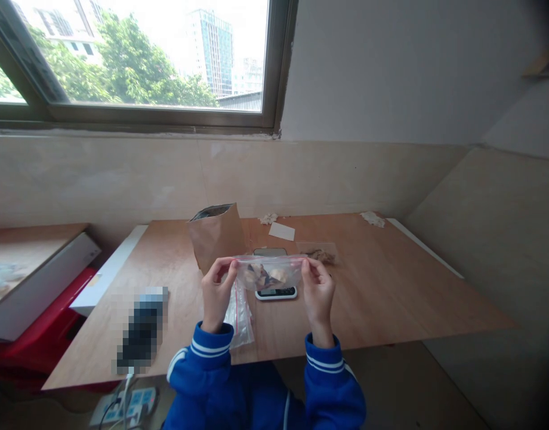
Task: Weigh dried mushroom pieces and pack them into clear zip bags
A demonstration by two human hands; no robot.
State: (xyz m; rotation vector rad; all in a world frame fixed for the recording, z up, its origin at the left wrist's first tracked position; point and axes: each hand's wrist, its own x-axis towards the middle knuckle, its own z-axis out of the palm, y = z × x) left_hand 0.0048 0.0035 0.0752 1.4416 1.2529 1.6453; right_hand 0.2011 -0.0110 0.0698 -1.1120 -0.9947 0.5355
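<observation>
Plainly, bare plywood table (391,286) stretches away to the right, while the left hand (217,294) and right hand (318,294) pinch the corners of a clear zip bag (269,273) above a digital scale (276,292).

Plywood tabletop (382,292), light tan, as I see it through the remote head camera, with 12 o'clock toward the window wall. Centre: a digital kitchen scale (276,292), white-rimmed with a dark display. Around the scale: 11 o'clock, an upright brown kraft-paper bag (217,239); 12 o'clock, a white paper card (281,231) and a crumpled off-white tissue scrap (268,218); 1 o'clock, a flat clear plastic pouch (317,254) holding brown pieces; 2 o'clock, a second crumpled tissue scrap (372,219) at the far edge; 7 o'clock, a clear zip bag with a red stripe (239,316); 8 o'clock, a dark object (142,328), pixelated beyond identification.
</observation>
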